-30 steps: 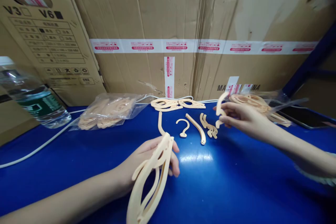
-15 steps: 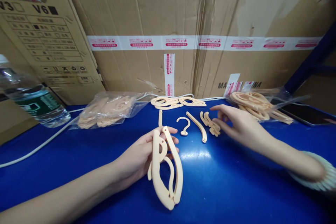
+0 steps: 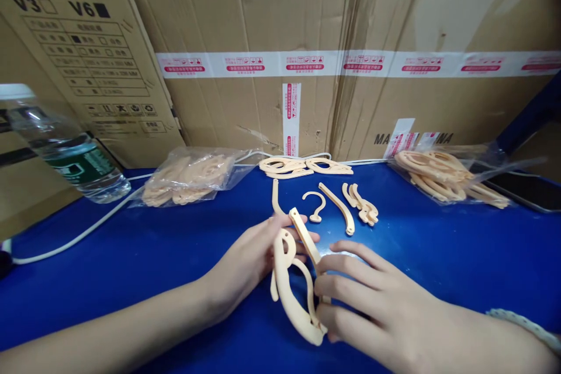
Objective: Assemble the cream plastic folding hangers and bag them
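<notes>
My left hand (image 3: 249, 260) grips the upper end of a cream plastic hanger frame (image 3: 293, 295), held on edge above the blue table (image 3: 153, 257). My right hand (image 3: 377, 304) has its fingers closed round the frame's lower right side. Loose cream pieces lie just beyond: a small hook (image 3: 316, 205), a curved strip (image 3: 338, 207), a thin curved strip (image 3: 276, 198) and a little pile of short curved pieces (image 3: 363, 204). Flat assembled frames (image 3: 302, 167) lie at the foot of the boxes.
Cardboard boxes (image 3: 280, 41) wall off the back. A clear bag of cream parts (image 3: 190, 178) lies at left, another bag (image 3: 447, 178) at right. A water bottle (image 3: 65, 152) lies on its side far left; a white cable (image 3: 83, 234) runs over the table. A dark phone (image 3: 530, 190) rests far right.
My right hand set a curved piece down on the little pile, then came back to grasp the frame. My left hand turned the frame on edge.
</notes>
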Demonstrator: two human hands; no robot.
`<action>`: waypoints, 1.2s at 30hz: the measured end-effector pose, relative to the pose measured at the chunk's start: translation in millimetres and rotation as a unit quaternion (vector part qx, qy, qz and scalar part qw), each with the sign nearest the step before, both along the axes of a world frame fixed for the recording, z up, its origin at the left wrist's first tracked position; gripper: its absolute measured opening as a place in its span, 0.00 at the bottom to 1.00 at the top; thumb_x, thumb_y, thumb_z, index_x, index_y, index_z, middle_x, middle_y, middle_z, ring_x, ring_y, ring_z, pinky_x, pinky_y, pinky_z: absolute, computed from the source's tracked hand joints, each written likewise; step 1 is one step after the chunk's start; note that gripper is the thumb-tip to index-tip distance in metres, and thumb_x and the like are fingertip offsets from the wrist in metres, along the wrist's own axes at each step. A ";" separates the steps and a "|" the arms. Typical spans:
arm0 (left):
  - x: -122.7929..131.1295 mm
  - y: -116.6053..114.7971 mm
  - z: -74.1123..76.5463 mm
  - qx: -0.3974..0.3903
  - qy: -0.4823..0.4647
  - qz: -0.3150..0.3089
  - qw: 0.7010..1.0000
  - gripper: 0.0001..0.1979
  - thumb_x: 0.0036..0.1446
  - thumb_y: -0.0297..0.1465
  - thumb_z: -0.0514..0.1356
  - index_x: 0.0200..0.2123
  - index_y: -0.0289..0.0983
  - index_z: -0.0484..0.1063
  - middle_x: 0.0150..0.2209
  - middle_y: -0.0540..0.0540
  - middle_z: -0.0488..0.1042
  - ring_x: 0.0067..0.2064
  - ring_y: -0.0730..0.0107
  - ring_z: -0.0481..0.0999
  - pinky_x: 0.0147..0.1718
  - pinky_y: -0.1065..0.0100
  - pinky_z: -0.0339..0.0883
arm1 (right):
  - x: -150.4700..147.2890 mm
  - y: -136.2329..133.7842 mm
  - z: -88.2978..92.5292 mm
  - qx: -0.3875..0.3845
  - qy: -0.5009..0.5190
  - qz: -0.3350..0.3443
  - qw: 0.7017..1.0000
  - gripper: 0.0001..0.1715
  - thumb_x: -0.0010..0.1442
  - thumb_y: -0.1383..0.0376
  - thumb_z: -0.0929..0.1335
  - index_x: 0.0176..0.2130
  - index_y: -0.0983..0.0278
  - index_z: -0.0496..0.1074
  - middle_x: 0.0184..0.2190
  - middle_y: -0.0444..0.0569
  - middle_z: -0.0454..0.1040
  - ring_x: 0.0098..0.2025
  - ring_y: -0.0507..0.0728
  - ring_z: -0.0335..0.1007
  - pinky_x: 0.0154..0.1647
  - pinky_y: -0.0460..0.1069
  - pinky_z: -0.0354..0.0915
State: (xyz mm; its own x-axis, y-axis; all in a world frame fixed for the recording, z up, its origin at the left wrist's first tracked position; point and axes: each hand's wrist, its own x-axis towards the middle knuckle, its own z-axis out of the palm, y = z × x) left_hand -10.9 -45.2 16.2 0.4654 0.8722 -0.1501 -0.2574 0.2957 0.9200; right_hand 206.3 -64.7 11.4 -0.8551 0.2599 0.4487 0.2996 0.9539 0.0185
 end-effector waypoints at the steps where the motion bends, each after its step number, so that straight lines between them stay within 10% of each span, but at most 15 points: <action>1: -0.4 -1.9 -1.2 0.033 0.022 -0.019 0.999 0.23 0.60 0.43 0.62 0.52 0.35 0.68 0.45 0.40 0.79 0.45 0.58 0.78 0.49 0.62 0.69 | 0.3 -0.6 -0.6 0.008 0.003 -0.003 1.000 0.15 0.69 0.72 0.59 0.38 0.65 0.73 0.42 0.49 0.76 0.49 0.60 0.68 0.63 0.59 0.52; 8: -2.1 -12.9 -4.2 0.188 0.184 -0.064 0.963 0.15 0.66 0.39 0.55 0.37 0.36 0.77 0.34 0.47 0.78 0.38 0.67 0.76 0.39 0.71 0.69 | -0.3 -1.5 -5.6 0.035 0.014 -0.077 0.996 0.20 0.68 0.74 0.54 0.32 0.65 0.68 0.33 0.51 0.72 0.39 0.59 0.66 0.55 0.57 0.55; 13: 2.1 -9.1 -6.6 0.127 0.150 -0.029 0.980 0.22 0.61 0.46 0.59 0.33 0.30 0.77 0.27 0.45 0.77 0.27 0.71 0.76 0.29 0.73 0.70 | 0.8 6.7 -7.8 0.048 -0.012 -0.145 0.988 0.24 0.71 0.72 0.52 0.27 0.64 0.64 0.25 0.47 0.66 0.30 0.56 0.59 0.49 0.56 0.55; 36: -0.3 -1.2 -10.9 0.027 0.069 0.000 0.997 0.27 0.56 0.52 0.61 0.22 0.34 0.65 0.18 0.43 0.76 0.15 0.74 0.73 0.13 0.79 0.64 | 2.7 -0.4 -0.5 0.049 0.008 -0.064 0.997 0.22 0.71 0.73 0.52 0.31 0.67 0.65 0.26 0.46 0.65 0.29 0.55 0.54 0.36 0.53 0.47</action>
State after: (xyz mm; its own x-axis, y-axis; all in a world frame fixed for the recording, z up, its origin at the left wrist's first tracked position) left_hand -11.2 -46.4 5.4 0.4437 0.8809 -0.1651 -0.1270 0.2442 0.9614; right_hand 208.9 -65.1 10.9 -0.8100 0.3208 0.4910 0.4196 0.9018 0.1031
